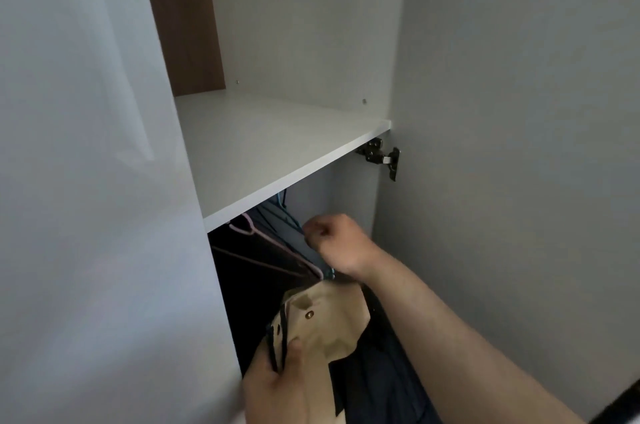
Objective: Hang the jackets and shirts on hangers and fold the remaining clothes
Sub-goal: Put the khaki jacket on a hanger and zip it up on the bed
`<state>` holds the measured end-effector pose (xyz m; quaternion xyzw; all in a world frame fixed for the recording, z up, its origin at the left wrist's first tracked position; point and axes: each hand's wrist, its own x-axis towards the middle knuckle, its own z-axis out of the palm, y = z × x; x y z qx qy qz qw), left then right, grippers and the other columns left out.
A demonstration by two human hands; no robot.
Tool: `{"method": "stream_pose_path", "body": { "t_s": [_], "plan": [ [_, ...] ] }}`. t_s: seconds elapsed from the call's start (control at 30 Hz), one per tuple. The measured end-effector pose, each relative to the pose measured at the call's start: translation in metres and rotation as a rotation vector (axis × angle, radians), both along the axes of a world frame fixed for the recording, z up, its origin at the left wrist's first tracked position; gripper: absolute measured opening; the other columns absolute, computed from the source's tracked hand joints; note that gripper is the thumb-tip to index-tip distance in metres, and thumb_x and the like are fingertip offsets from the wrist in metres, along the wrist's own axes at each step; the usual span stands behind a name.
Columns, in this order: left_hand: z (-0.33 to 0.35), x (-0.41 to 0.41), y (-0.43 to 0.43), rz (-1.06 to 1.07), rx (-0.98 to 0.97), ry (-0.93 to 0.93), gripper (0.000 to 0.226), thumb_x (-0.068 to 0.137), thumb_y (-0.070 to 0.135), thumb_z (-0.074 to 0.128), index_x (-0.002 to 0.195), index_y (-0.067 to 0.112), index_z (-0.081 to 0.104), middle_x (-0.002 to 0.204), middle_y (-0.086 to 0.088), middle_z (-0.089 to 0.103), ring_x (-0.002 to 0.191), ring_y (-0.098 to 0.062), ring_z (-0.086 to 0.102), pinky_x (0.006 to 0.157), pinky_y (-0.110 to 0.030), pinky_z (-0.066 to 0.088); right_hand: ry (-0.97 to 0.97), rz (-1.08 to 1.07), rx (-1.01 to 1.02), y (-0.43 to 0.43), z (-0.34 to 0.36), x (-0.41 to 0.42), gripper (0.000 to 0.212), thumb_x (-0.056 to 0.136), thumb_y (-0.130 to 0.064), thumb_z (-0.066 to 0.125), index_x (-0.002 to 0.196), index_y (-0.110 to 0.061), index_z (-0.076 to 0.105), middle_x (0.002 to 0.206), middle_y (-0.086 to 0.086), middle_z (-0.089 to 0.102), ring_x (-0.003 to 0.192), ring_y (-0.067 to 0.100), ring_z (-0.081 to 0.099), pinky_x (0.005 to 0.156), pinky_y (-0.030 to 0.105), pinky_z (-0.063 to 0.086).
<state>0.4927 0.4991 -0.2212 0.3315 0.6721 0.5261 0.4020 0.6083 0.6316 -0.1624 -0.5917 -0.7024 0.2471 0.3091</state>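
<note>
I stand at an open wardrobe. My left hand [277, 385] grips the collar of a beige and dark navy jacket [332, 330] at the bottom of the view, thumb on the beige cloth. My right hand [336, 243] reaches into the hanging space under the shelf, its fingers curled around the top of a teal hanger [311, 243]. A pink hanger [249, 228] hangs just to its left among dark clothes [256, 271]. The rail itself is hidden behind the shelf edge.
A white shelf [277, 146] spans the wardrobe above the hanging space. The open door [519, 146] stands on the right, held by a metal hinge [381, 157]. A white side panel [104, 215] fills the left. A brown panel [183, 15] shows at the top.
</note>
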Motion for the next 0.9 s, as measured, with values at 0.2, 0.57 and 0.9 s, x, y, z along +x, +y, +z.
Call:
{"method": "stream_pose_path", "body": {
  "t_s": [0.2, 0.57, 0.9],
  "plan": [
    [-0.016, -0.001, 0.007, 0.025, -0.096, 0.007, 0.040, 0.086, 0.012, 0.068, 0.125, 0.007, 0.062, 0.120, -0.015, 0.066, 0.116, -0.030, 0.056, 0.090, -0.027, 0.035, -0.183, 0.082, 0.079, 0.068, -0.024, -0.065, 0.030, 0.091, -0.030, 0.058, 0.113, -0.012, 0.068, 0.112, 0.016, 0.069, 0.104, 0.034, 0.064, 0.083, 0.031, 0.050],
    [-0.022, -0.007, 0.021, -0.041, -0.165, 0.032, 0.046, 0.091, 0.030, 0.062, 0.135, 0.021, 0.054, 0.134, -0.005, 0.057, 0.125, -0.026, 0.049, 0.105, -0.034, 0.034, -0.039, 0.132, -0.006, 0.123, -0.047, -0.087, 0.027, 0.092, -0.029, 0.064, 0.111, -0.011, 0.072, 0.115, 0.012, 0.070, 0.108, 0.027, 0.065, 0.096, 0.037, 0.050],
    [-0.032, -0.012, 0.022, -0.111, -0.123, 0.061, 0.044, 0.092, 0.038, 0.057, 0.135, 0.030, 0.053, 0.132, -0.001, 0.057, 0.121, -0.025, 0.051, 0.105, -0.039, 0.039, 0.135, 0.191, -0.120, 0.126, -0.051, -0.098, 0.028, 0.090, -0.026, 0.066, 0.114, -0.012, 0.069, 0.097, 0.002, 0.070, 0.085, 0.014, 0.062, 0.076, 0.024, 0.047]
  ]
}}
